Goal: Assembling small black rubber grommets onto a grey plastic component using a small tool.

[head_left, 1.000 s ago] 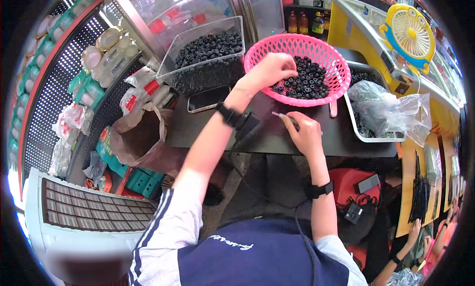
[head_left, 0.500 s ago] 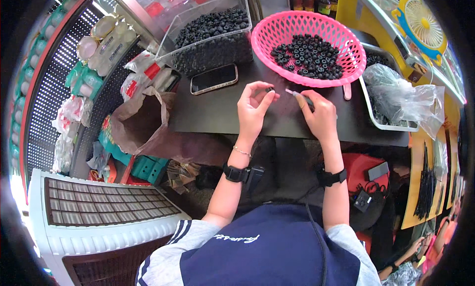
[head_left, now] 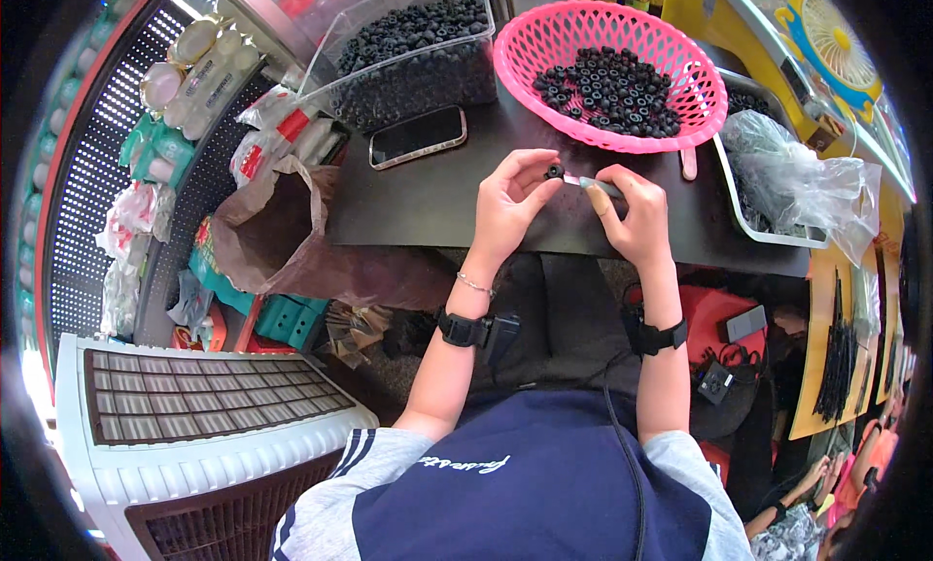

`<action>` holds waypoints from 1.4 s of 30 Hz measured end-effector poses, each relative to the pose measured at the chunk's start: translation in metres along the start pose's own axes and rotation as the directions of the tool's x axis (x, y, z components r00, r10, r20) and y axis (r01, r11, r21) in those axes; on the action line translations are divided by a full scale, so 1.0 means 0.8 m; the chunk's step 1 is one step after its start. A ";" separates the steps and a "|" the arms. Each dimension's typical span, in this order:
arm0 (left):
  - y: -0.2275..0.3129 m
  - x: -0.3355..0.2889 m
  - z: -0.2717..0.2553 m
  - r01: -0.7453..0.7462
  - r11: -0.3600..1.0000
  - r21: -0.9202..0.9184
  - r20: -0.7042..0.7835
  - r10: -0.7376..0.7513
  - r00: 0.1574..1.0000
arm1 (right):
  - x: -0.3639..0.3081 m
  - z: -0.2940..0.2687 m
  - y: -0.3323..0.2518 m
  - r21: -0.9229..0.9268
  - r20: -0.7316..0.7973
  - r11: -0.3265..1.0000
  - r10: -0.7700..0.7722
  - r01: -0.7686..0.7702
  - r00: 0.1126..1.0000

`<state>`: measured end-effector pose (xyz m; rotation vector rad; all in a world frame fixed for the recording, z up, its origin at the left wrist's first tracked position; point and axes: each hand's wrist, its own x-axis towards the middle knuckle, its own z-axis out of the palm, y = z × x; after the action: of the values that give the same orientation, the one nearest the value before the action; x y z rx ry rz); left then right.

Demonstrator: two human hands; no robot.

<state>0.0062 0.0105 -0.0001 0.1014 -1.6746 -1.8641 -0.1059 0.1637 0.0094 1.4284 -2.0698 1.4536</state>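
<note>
Well left of the left hand's grip gapes a creased, dull brown bag, and beyond that grip to the left stands a clear, rigid plastic bin [head_left: 413, 93] heaped with small black rings. A flat phone with a glossy dark screen [head_left: 419, 137] lies nearer it on the smooth dark counter [head_left: 408, 209]. The left hand [head_left: 518, 200] pinches one small, round black piece with a hollow centre [head_left: 555, 171] between thumb and fingertips. Just right of that piece is the tip of a slim grey pen-like tool [head_left: 604, 188]; whether they touch, I cannot tell. Beyond both grips sits a pink latticed plastic basket [head_left: 603, 144] holding more black rings. The right hand [head_left: 638, 211] has its fingers closed around the tool. Farther right, crumpled transparent plastic [head_left: 792, 163] covers part of a shallow white tray [head_left: 777, 238].
</note>
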 end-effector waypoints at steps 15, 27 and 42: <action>0.003 -0.002 -0.002 -0.028 0.998 0.047 0.073 0.025 0.997 | 0.002 0.000 -0.002 0.042 0.036 0.998 -0.054 0.053 0.998; 0.008 -0.002 -0.001 0.001 0.992 0.126 0.057 -0.008 0.998 | 0.002 0.000 -0.004 0.024 0.031 0.997 -0.069 0.068 0.997; 0.004 -0.002 0.001 -0.049 0.996 0.070 0.056 0.045 0.997 | 0.003 0.001 -0.005 0.002 0.019 0.997 -0.074 0.074 0.997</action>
<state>0.0084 0.0118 0.0026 0.0414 -1.7658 -1.7874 -0.1036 0.1614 0.0130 1.5081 -2.0049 1.4185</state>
